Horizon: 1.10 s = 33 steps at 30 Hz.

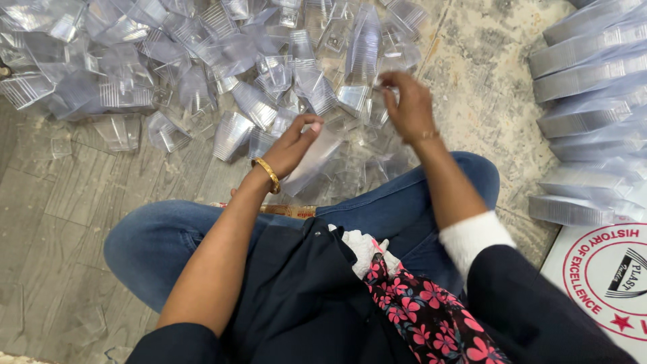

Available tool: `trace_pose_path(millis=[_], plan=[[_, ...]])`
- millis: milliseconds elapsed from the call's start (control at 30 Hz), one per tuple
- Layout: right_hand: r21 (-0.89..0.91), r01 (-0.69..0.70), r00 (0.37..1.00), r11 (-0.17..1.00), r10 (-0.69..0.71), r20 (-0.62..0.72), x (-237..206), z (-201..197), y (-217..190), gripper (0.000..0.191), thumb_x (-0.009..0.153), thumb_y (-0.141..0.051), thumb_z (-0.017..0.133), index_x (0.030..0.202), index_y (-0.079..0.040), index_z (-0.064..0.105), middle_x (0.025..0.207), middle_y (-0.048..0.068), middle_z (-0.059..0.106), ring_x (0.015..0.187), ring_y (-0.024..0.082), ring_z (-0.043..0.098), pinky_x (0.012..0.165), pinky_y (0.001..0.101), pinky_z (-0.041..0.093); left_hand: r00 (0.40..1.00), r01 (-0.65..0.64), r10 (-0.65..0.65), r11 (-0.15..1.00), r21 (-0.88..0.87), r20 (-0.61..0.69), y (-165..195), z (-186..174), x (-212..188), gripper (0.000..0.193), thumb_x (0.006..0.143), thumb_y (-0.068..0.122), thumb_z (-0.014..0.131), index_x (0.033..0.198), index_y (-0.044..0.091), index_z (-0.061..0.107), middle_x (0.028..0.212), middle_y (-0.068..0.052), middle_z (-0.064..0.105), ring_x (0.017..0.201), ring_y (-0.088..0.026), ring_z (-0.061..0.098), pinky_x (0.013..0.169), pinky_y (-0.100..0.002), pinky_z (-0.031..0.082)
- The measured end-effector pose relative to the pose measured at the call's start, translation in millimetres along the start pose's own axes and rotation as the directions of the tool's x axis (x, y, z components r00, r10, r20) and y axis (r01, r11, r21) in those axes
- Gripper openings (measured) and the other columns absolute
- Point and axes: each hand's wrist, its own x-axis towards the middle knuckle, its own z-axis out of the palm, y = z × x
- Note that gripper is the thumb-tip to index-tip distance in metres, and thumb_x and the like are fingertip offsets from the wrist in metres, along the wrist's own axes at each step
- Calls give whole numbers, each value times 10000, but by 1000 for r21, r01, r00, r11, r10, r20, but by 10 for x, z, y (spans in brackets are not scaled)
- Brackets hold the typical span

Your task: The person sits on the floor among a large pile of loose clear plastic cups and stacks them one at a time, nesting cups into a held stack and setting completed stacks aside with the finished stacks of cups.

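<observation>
On grey tiled floor (60,202): left hand (291,145) grip holding cup stack (311,162); right hand (408,108) grip pinching cup (389,91).

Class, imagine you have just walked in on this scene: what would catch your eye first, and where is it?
First, the heap of clear plastic cups strewn over the floor ahead of the seated person. Next, the left hand, with a gold bangle at the wrist, holding a stack of cups, while the right hand reaches into the heap. Bagged cup stacks lie at right.

Blue jeans (411,202) cover both legs, under a dark navy top (303,296) with pushed-up sleeves. A white cuff (472,239) shows at the right sleeve. A gold bangle (267,174) circles the left wrist, and a floral red-and-pink cloth (431,317) hangs in front.
</observation>
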Motion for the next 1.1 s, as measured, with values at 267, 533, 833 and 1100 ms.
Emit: trace_pose_path(millis=[267, 533, 833, 1100], plan=[[-63, -22, 998, 998, 26, 59, 189, 14, 562, 162, 899, -11, 708, 1051, -59, 736, 1004, 98, 783, 965, 230, 757, 913, 412, 558, 982, 134, -131, 991, 11, -134, 34, -37, -5, 507, 1010, 563, 492, 1277, 137, 555, 1015, -62, 649, 989, -169, 581, 915, -334, 456], [38, -212, 842, 976, 163, 513, -134, -87, 535, 248, 901, -95, 691, 1146, -72, 720, 983, 98, 786, 963, 226, 748, 878, 359, 559, 980, 162, -145, 979, 125, -135, 126, -48, -5, 578, 978, 626, 483, 1297, 150, 559, 822, -62, 618, 828, -205, 606, 787, -363, 465], [297, -310, 932, 903, 228, 280, -402, -114, 119, 262, 902, -54, 738, 1158, -43, 684, 1069, 100, 768, 1049, 219, 742, 926, 360, 584, 996, 83, -82, 995, 60, -21, 132, -39, 49, 591, 1017, 630, 442, 1343, 160, 589, 1127, -126, 645, 1094, -244, 588, 976, -375, 433], [718, -201, 938, 666, -81, 337, -826, 12, -481, 348, 999, 45, 581, 1344, 10, 603, 1428, 122, 611, 1340, 202, 560, 1140, 357, 435, 972, 94, -77, 993, -67, 223, 332, -38, -58, 711, 979, 662, 315, 1538, 250, 467, 1582, -56, 465, 1460, -243, 398, 1178, -384, 296]])
